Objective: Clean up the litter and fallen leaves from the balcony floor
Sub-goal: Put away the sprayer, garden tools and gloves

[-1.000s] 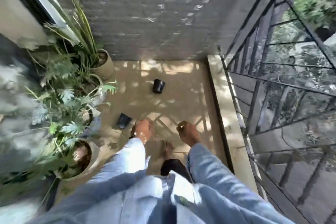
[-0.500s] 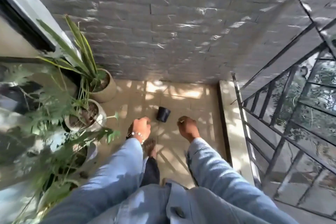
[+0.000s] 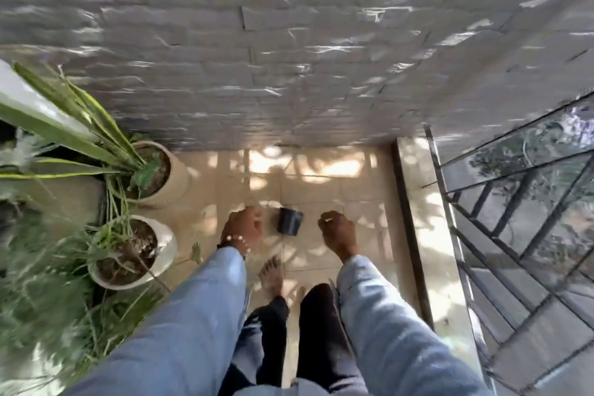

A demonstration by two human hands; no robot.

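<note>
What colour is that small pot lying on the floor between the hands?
Black or very dark, seen in the head view: the small pot on the beige tiles.

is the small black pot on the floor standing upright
No, the small black pot lies tipped on its side on the tiled floor, between the two hands.

Home balcony: tiled floor, potted plants, metal railing, stone-clad wall.

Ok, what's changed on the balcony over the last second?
The person has walked toward the brick wall: the toppled black pot now lies on the floor between the left hand and right hand, and a second black pot has dropped out of view. Neither hand has taken hold of the pot. The potted plants stay put.
</note>
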